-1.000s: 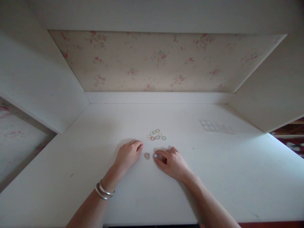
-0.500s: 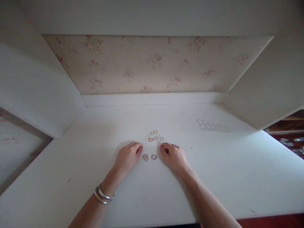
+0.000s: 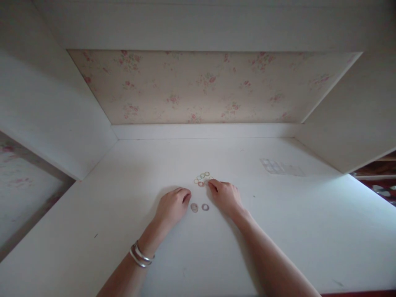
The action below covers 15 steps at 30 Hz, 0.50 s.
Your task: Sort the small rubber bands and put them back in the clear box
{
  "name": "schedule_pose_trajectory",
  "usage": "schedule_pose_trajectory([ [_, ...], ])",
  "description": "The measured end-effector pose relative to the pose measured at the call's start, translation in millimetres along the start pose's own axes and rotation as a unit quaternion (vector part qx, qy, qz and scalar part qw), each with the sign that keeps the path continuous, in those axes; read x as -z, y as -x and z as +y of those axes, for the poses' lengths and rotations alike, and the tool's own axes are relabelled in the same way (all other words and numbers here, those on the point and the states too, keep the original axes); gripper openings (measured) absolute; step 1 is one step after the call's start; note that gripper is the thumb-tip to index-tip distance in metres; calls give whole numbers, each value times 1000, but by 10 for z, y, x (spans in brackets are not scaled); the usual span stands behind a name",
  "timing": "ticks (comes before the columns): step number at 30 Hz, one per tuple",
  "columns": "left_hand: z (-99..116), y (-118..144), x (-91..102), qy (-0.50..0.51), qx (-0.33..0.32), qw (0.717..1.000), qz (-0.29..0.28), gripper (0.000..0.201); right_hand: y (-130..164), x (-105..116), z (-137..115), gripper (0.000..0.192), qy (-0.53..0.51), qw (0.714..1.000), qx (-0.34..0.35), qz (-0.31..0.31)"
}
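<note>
My left hand [image 3: 173,206] rests on the white tabletop [image 3: 185,255] with curled fingers, and I see nothing in it. Beside its fingertips lie an overlapping pair of brownish rings [image 3: 194,207] and, a little to the right, a greyish-purple ring [image 3: 205,207]. My right hand [image 3: 225,199] is closed, thumb and fingertips together, at the right edge of a cluster of thin coloured rings [image 3: 199,177]. An orange-red ring [image 3: 201,184] lies at the front of this cluster. The hand covers part of the cluster, so what is under or between its fingertips is hidden.
A clear plastic sheet or packet [image 3: 272,166] lies flat at the back right. White panels [image 3: 343,119] wall the table at the sides, with floral wallpaper [image 3: 192,86] behind. Small dark marks [image 3: 96,235] dot the tabletop.
My right hand has moved slightly forward onto the right side of the ring cluster, covering rings that showed before. My left hand stays put on the table; the whole view has shifted a little.
</note>
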<state>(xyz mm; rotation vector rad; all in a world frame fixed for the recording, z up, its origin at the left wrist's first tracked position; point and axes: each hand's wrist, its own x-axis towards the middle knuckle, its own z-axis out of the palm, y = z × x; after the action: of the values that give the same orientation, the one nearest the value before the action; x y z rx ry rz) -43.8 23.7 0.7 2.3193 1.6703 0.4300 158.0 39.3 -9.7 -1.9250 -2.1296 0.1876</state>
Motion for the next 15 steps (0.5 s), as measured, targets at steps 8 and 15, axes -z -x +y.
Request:
schedule_pose_trajectory([
  [8, 8, 0, 9, -5, 1, 1000, -2, 21, 13, -35, 16, 28, -18, 999, 18, 26],
  [15, 13, 4, 48, 13, 11, 1000, -11, 22, 276, 42, -121, 28, -182, 970, 160, 10],
])
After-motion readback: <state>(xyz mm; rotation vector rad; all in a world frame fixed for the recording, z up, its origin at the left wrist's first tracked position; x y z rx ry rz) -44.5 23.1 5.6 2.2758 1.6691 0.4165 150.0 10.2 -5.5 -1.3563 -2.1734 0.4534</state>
